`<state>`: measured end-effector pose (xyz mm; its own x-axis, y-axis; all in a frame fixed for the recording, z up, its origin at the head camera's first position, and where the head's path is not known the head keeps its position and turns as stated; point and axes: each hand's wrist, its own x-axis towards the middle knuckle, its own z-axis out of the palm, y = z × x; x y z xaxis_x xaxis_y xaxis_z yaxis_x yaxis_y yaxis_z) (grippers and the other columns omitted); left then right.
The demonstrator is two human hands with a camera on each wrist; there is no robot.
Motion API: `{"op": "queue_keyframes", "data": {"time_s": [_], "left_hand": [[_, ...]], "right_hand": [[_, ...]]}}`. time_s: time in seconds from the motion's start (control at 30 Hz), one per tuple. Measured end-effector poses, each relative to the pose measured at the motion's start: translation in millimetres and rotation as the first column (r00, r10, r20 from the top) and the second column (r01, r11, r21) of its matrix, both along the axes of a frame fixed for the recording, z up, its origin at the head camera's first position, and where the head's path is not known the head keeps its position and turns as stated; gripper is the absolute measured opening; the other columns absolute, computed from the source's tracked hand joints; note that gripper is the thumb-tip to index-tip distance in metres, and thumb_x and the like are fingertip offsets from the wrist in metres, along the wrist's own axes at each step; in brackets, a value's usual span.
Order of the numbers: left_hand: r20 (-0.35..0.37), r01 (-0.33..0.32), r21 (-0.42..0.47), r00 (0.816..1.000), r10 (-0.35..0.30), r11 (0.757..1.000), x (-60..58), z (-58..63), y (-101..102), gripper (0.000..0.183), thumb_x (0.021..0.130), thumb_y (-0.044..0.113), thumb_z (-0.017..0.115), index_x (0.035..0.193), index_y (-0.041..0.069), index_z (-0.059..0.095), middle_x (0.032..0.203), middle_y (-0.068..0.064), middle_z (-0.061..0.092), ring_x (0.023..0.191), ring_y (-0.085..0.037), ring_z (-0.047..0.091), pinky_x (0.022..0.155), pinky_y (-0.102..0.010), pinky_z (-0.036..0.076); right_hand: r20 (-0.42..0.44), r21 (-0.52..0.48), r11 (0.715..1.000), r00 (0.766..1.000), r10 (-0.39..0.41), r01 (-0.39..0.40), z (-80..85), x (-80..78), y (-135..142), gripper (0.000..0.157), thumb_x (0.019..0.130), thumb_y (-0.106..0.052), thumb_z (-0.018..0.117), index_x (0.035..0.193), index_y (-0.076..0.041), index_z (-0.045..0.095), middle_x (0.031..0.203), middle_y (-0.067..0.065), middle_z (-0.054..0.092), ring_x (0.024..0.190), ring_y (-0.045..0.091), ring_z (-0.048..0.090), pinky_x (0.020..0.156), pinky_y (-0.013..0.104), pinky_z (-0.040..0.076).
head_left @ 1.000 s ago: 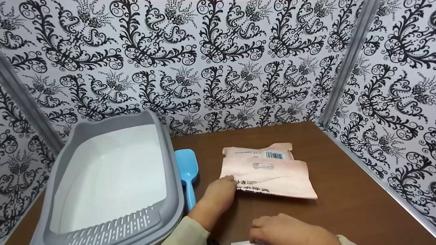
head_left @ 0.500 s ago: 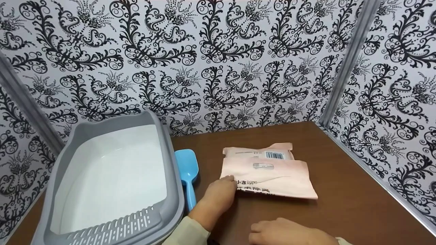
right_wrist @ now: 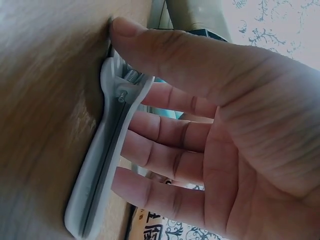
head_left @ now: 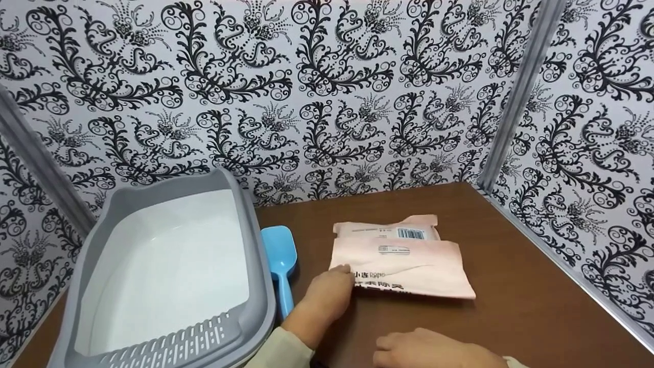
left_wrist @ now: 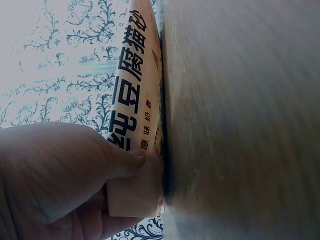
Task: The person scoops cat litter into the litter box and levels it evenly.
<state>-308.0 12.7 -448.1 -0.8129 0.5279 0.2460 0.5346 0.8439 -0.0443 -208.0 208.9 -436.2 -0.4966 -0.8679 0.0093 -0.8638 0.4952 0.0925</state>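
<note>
Pink bag (head_left: 403, 263), corner behind left hand (head_left: 328, 292)

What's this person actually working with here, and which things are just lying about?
In use, it seems:
Pink cat litter bag, held at one end by the left hand
Pale grey spring clip, touched by the right hand

Probably just lying about for now:
Grey-rimmed litter tray, untouched
Blue scoop, beside the tray, also untouched
</note>
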Motion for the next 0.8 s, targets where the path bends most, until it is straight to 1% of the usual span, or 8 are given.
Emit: {"op": "queue_keyframes", "data": {"time_s": [0.1,0.23,0.37,0.43,0.47,0.57,0.67,0.8], "left_hand": [[0.016,-0.004,0.001,1.000,0.004,1.000,-1.1,-0.4,0.6,0.014,0.097,0.006,0.062,0.101,0.011,0.075,0.109,-0.003,0.074,0.091,-0.024,0.073,0.078,-0.037,0.062],[0.032,-0.010,0.005,0.999,0.010,1.000,-1.4,0.1,0.9,0.016,0.098,0.007,0.061,0.102,0.011,0.076,0.110,-0.003,0.073,0.091,-0.025,0.073,0.079,-0.038,0.062],[0.013,-0.002,0.008,1.000,0.002,1.000,-0.1,0.4,-0.4,0.015,0.097,0.006,0.062,0.101,0.011,0.076,0.111,-0.003,0.074,0.093,-0.025,0.073,0.079,-0.038,0.062],[-0.008,0.008,0.010,1.000,-0.008,1.000,0.9,0.7,-1.3,0.014,0.095,0.006,0.063,0.099,0.011,0.076,0.109,-0.003,0.074,0.093,-0.025,0.073,0.079,-0.038,0.062],[-0.020,0.012,0.010,1.000,-0.012,1.000,1.5,0.8,-1.8,0.014,0.094,0.005,0.064,0.098,0.011,0.076,0.107,-0.003,0.073,0.093,-0.025,0.073,0.078,-0.038,0.062],[-0.023,0.014,0.011,1.000,-0.014,1.000,1.8,1.4,-2.2,0.014,0.094,0.005,0.064,0.098,0.011,0.076,0.109,-0.003,0.074,0.098,-0.024,0.074,0.081,-0.038,0.062],[-0.011,0.010,0.008,1.000,-0.010,1.000,0.7,1.2,-2.0,0.015,0.094,0.005,0.064,0.100,0.011,0.076,0.111,-0.004,0.075,0.100,-0.024,0.074,0.083,-0.038,0.062],[-0.024,0.011,0.004,1.000,-0.011,1.000,-0.2,0.0,-1.3,0.014,0.094,0.006,0.064,0.098,0.011,0.076,0.109,-0.003,0.075,0.096,-0.024,0.074,0.080,-0.038,0.062]], "right_hand": [[0.028,-0.034,0.999,1.000,-0.002,0.003,4.6,-0.8,1.6,0.005,0.092,-0.032,0.067,0.097,-0.032,0.065,0.090,-0.018,0.054,0.076,-0.005,0.051,0.048,0.015,0.030],[0.065,-0.115,0.993,0.998,0.007,0.000,14.3,-3.8,5.6,0.012,0.088,-0.030,0.072,0.098,-0.033,0.065,0.091,-0.019,0.057,0.079,-0.005,0.053,0.057,0.010,0.036],[0.151,-0.232,0.972,0.989,-0.002,0.037,24.9,-5.7,13.1,0.013,0.093,-0.041,0.072,0.102,-0.035,0.065,0.094,-0.021,0.061,0.082,-0.005,0.054,0.068,0.010,0.042],[0.155,-0.279,0.958,0.988,-0.016,0.059,28.5,-8.0,18.1,0.017,0.095,-0.047,0.070,0.106,-0.035,0.065,0.095,-0.020,0.061,0.084,-0.004,0.054,0.071,0.012,0.043],[0.131,-0.304,0.951,0.991,-0.018,0.057,29.4,-10.2,20.8,0.020,0.095,-0.049,0.069,0.108,-0.034,0.066,0.095,-0.020,0.061,0.083,-0.004,0.054,0.071,0.014,0.044],[-0.027,-0.378,0.926,0.999,-0.023,0.011,30.3,-21.4,30.6,0.028,0.095,-0.045,0.073,0.116,-0.027,0.067,0.098,-0.016,0.062,0.086,0.000,0.057,0.073,0.018,0.048],[-0.141,-0.483,0.876,0.988,-0.067,-0.009,31.6,-35.2,41.8,0.031,0.092,-0.037,0.078,0.116,-0.020,0.069,0.102,-0.013,0.067,0.088,0.004,0.063,0.078,0.021,0.053],[-0.132,-0.584,0.801,0.960,-0.248,0.127,35.5,-49.0,59.5,0.039,0.086,-0.031,0.084,0.119,-0.016,0.071,0.114,-0.005,0.073,0.099,0.014,0.070,0.085,0.033,0.059]]}}
